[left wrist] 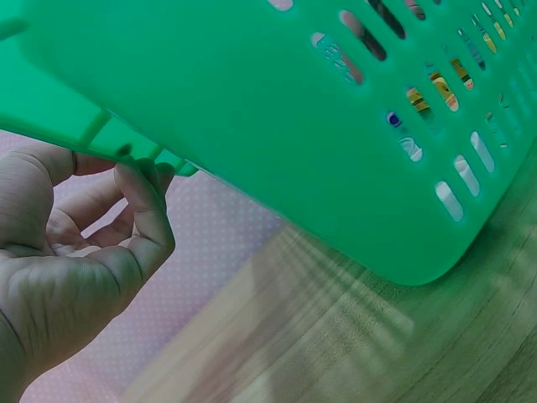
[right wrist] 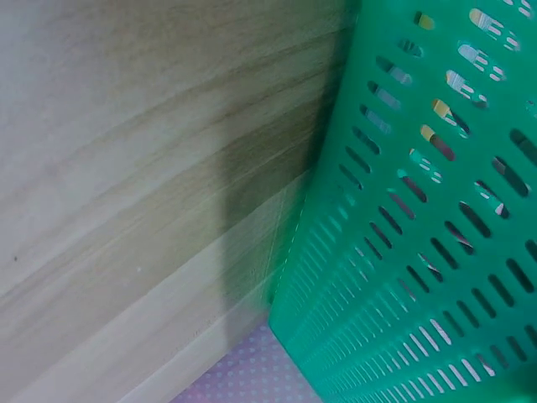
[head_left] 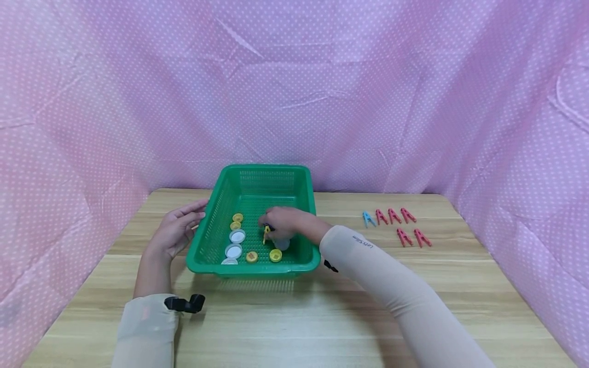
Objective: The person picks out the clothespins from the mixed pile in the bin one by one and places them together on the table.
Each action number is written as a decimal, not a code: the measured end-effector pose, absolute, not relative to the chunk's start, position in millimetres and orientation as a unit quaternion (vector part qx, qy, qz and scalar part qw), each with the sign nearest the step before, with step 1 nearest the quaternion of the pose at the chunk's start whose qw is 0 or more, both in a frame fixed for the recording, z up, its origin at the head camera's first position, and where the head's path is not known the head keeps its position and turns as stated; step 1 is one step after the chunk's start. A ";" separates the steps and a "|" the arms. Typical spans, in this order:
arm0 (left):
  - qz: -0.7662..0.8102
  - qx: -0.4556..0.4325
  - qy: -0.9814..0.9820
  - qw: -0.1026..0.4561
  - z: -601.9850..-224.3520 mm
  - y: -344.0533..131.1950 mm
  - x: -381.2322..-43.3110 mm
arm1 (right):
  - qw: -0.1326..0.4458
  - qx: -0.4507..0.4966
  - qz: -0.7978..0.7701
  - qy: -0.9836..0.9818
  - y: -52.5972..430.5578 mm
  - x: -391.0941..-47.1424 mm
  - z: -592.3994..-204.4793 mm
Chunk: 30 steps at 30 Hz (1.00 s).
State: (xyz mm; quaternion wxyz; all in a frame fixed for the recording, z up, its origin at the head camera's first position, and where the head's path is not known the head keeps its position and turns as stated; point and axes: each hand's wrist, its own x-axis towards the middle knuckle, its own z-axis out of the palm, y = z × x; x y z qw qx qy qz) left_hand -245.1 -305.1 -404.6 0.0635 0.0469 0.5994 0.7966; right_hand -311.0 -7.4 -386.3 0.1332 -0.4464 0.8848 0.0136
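Observation:
A green plastic basket (head_left: 257, 268) with slotted walls stands on the table. My left hand (head_left: 177, 230) is at its left side; in the left wrist view the thumb and fingers pinch the basket's rim (left wrist: 101, 138). Reaching in over the right wall, my right hand (head_left: 287, 222) is low inside the basket, fingers bent down around a small yellow clothespin (head_left: 266, 235). Its fingertips are partly hidden. A greyish round piece (head_left: 282, 244) lies just below that hand. Yellow caps (head_left: 275, 255) and white caps (head_left: 233, 251) lie on the basket floor, several in a row along the left.
To the right of the basket, a blue clothespin (head_left: 368, 219) and several red clothespins (head_left: 394, 216) lie in two rows on the wooden table (head_left: 322, 327). A pink dotted cloth (head_left: 294, 102) hangs behind and along both sides.

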 end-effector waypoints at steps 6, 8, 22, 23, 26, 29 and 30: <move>0.791 0.039 0.607 0.064 -403.8 -304.7 -244.6 | 0.139 -0.472 -0.005 0.870 -7.9 -313.4 -388.8; 0.791 0.038 0.607 0.064 -403.5 -304.6 -244.7 | 0.157 -0.480 -0.010 0.863 -7.6 -313.3 -388.4; 0.790 0.032 0.610 0.063 -403.6 -303.6 -245.1 | 0.179 -0.499 -0.019 0.848 -6.9 -312.3 -385.9; 0.790 0.032 0.609 0.063 -403.7 -303.7 -245.0 | 0.177 -0.500 -0.020 0.848 -7.1 -312.1 -385.7; 0.790 0.034 0.609 0.061 -403.8 -303.8 -244.7 | 0.173 -0.496 -0.021 0.851 -7.6 -311.7 -385.5; 0.790 0.035 0.609 0.060 -403.7 -303.9 -244.2 | 0.168 -0.491 -0.019 0.854 -8.3 -311.5 -385.8; 0.790 0.035 0.609 0.060 -403.6 -303.9 -244.0 | 0.167 -0.490 -0.019 0.855 -8.4 -311.5 -385.9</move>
